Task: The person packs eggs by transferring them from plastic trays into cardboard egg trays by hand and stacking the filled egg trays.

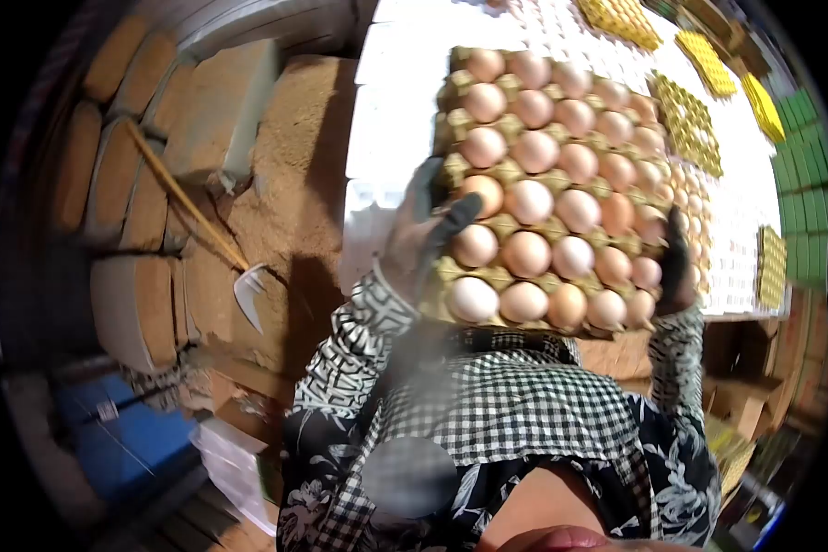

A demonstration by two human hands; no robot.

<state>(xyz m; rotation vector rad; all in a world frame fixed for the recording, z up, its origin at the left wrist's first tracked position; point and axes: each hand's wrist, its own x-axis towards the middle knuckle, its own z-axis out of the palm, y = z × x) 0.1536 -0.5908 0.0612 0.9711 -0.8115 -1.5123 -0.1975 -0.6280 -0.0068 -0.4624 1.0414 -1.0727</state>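
A yellowish tray full of brown and pinkish eggs [527,254] is held up in front of my chest, over the near edge of the white table. My left hand [430,216], in a glove with dark fingers, grips its left side, the thumb over the rim beside an egg. On the right side my right hand [679,262], also gloved and partly hidden behind the tray, grips the edge. More eggs [695,216] show just beyond the tray's right side.
White egg trays cover the table [366,138]. Yellow trays [690,124] lie farther back, and green crates [805,175] are stacked at the right. To the left are filled sacks [133,304], a wooden-handled fork [189,202] and a blue surface [110,432]. An open cardboard box [741,405] sits lower right.
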